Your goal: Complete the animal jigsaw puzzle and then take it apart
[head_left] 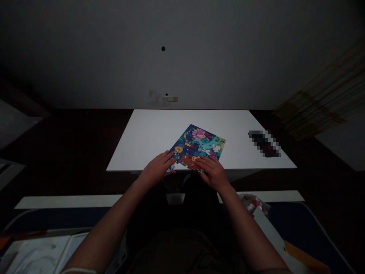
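On puzzle [196,146] near edge: left hand [156,168], right hand [212,171] flat, fingers spread, gripping nothing.

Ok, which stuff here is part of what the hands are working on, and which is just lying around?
In use: colourful jigsaw puzzle, left hand and right hand flat on its near edge, white table.
Lying about: blurred dark object, wall socket, white tray.

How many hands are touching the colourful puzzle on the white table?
2. The left hand rests on the puzzle at its near left corner; the right hand on its near edge.
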A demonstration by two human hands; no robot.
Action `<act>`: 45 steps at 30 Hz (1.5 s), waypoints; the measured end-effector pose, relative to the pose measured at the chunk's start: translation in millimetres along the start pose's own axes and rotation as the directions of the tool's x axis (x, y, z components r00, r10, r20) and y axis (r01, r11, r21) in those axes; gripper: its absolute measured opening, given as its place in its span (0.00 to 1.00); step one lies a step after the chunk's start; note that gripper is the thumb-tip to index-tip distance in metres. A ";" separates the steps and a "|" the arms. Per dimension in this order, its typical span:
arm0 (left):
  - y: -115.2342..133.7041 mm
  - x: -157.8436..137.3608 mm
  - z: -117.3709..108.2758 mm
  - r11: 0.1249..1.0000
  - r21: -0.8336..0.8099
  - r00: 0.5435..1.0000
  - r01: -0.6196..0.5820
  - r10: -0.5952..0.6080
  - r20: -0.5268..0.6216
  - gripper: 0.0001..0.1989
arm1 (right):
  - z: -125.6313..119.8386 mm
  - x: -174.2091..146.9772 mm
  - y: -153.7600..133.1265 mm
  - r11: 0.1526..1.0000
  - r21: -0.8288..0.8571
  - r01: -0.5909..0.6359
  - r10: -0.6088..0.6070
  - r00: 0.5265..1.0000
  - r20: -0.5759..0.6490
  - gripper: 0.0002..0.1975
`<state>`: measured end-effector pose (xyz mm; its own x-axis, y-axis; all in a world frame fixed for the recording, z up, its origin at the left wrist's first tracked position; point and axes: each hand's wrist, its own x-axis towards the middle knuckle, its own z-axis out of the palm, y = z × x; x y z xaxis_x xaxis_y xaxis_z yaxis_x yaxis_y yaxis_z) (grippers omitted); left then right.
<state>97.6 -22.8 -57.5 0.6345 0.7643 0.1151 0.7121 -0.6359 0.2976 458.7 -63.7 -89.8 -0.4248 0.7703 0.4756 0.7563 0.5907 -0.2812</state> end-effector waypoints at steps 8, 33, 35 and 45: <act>-19.2 0.2 13.5 0.990 -0.111 0.976 -0.086 0.061 -0.210 0.22 | 6.5 -1.6 3.1 1.000 0.010 0.015 -0.014 0.998 -0.054 0.20; 1.4 6.9 13.7 0.986 -0.166 0.961 -0.026 -0.021 -0.275 0.28 | -1.4 24.0 -20.4 0.986 0.004 -0.168 0.167 0.977 -0.130 0.14; 2.0 10.8 12.2 0.980 -0.195 0.955 -0.025 -0.035 -0.294 0.28 | -2.8 26.7 -22.8 0.982 -0.016 -0.187 0.184 0.977 -0.108 0.14; 46.8 59.0 25.9 0.925 -0.349 0.966 -0.149 0.061 -0.252 0.26 | -7.6 39.7 -35.3 0.956 -0.064 -0.286 0.285 0.958 -0.032 0.14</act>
<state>176.1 -10.3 -61.2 0.5805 0.7265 0.3678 0.4589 -0.6650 0.5892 418.9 -55.7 -54.6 -0.1757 0.8985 0.4022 0.8763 0.3289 -0.3519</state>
